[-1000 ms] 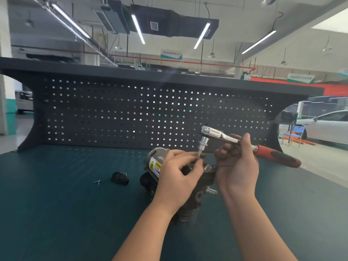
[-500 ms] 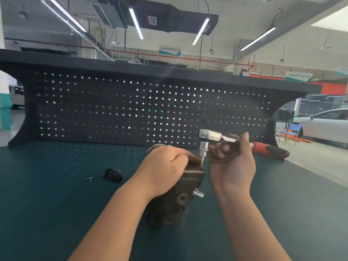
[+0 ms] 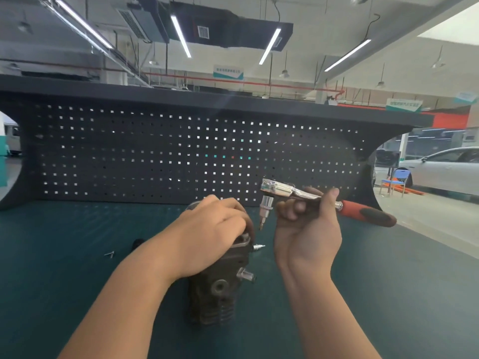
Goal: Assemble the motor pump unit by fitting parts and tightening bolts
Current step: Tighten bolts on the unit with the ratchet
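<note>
While the motor pump unit (image 3: pixel 220 283) stands on the green bench top (image 3: pixel 64 294), the left hand (image 3: pixel 210 237) lies over its top with fingers curled round the upper edge, gripping it. Whatever bolt sits under those fingers is hidden. Just right of the fingertips, apart from the casting, hangs the bit of the ratchet wrench (image 3: pixel 290 193), which the right hand (image 3: pixel 305 229) grasps, fingers clenched round the shaft short of the orange handle. The bit is not yet seated, so a tilted entry could let it cam out and round the bolt head, or skid onto the left knuckles. Gripping so near the head gives little leverage. Loose screws (image 3: pixel 109 254) and a small black part (image 3: pixel 138 243) left of the left wrist could be swept away.
</note>
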{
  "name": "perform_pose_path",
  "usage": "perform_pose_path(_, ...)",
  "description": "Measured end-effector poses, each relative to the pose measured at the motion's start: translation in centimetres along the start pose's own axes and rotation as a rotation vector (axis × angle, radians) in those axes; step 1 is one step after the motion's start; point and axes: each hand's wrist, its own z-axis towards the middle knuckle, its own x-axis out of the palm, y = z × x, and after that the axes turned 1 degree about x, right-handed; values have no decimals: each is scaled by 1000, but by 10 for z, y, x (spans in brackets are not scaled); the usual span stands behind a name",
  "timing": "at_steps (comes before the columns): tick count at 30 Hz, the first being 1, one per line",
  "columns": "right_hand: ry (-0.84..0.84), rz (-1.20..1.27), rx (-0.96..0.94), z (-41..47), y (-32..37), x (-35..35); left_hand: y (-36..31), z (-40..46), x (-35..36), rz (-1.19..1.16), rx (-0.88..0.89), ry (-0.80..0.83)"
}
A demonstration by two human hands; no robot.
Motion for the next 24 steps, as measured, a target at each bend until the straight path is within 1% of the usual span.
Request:
perform_pose_path(3, 10, 20, 17, -1, -1, 2, -4, 2, 4, -139, -22, -34)
perform_pose_path(4, 16, 9, 2, -2, 0, 2, -1, 4, 7, -131, -47, 32)
perform_pose_path(5, 22, -7, -24, -3, 0, 3, 12, -4, 12, -59, 22, 197)
perform_pose_path(6, 26, -30, -55, -4, 0, 3, 26, -5, 20, -62, 2, 319)
perform_pose_path(7, 30, -58, -84, -5, 0, 3, 40, 1, 22, -48, -63, 324)
perform_pose_path(8, 35, -85, -107, -7, -1, 3, 46, 3, 21, -55, -58, 338)
perform_pose_path(9, 42, -105, -124, -8, -2, 3, 41, 2, 18, -9, -19, 397)
perform_pose_path(10, 48, -119, -136, -9, -3, 3, 35, -1, 8, -7, 37, 350)
perform_pose_path(11, 54, -130, -143, -11, -4, 3, 21, -1, 1, -26, 3, 210)
perform_pose_path(12, 60, -143, -148, -12, -5, 3, 7, 1, -3, -13, -21, 119)
perform_pose_path(14, 76, -165, -162, -15, -7, 3, 6, -11, -6, -36, 23, 116)
perform_pose_path(20, 106, -188, -229, -16, -7, 3, 12, -3, -3, -63, -12, 58)
perform_pose_path(24, 115, -223, -249, -17, -7, 2, 6, 1, 8, 64, -41, -60)
